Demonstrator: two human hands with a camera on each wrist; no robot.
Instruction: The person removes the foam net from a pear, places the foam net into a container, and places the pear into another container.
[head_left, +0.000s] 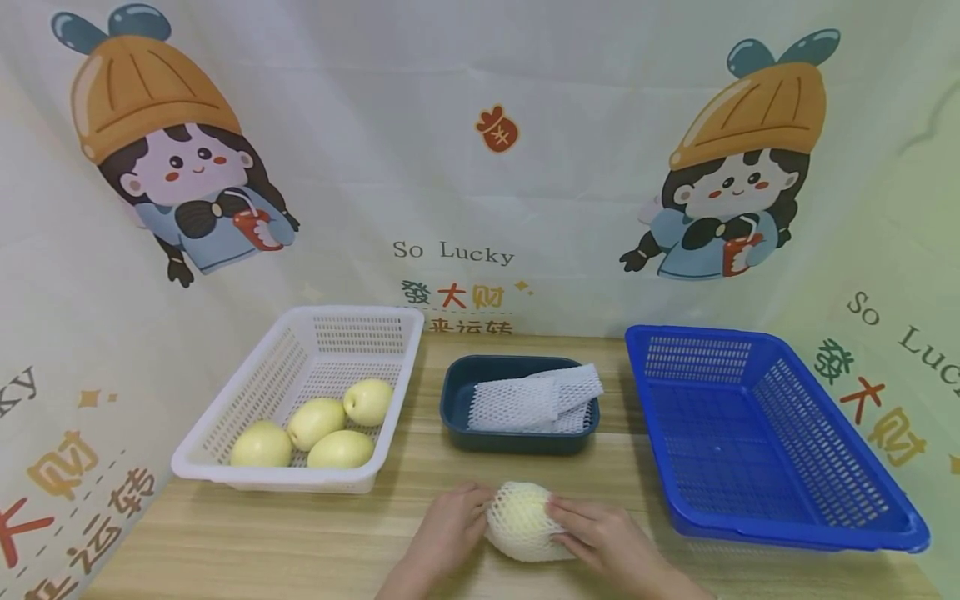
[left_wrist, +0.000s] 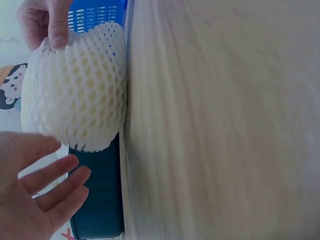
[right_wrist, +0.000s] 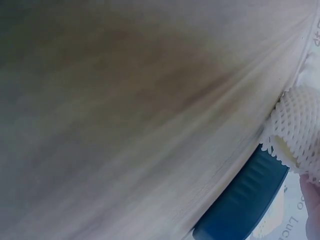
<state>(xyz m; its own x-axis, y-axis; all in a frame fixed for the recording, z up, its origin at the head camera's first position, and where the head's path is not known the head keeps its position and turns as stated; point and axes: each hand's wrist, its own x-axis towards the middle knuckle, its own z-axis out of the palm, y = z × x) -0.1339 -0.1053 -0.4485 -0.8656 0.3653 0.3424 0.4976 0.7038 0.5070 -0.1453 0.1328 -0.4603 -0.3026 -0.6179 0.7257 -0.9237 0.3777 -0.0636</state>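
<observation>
A pale yellow pear [head_left: 525,518] in a white foam net sleeve [left_wrist: 75,90] is at the near middle of the table. At its right end, my right hand [head_left: 603,533] pinches the sleeve's edge between thumb and fingers, which the left wrist view shows at the top. On the other side my left hand [head_left: 452,527] is close against the net, its fingers spread and loosely extended in the left wrist view. Part of the net sleeve [right_wrist: 300,125] shows at the right edge of the right wrist view, with yellow skin visible through its opening.
Several pale yellow pears [head_left: 341,450] lie in a white plastic basket [head_left: 281,475] on the left. Behind the hands, a dark teal tray [head_left: 517,442] holds flat foam nets [head_left: 513,404]. A blue plastic basket [head_left: 795,533] stands on the right. A printed cloth [head_left: 570,167] hangs behind.
</observation>
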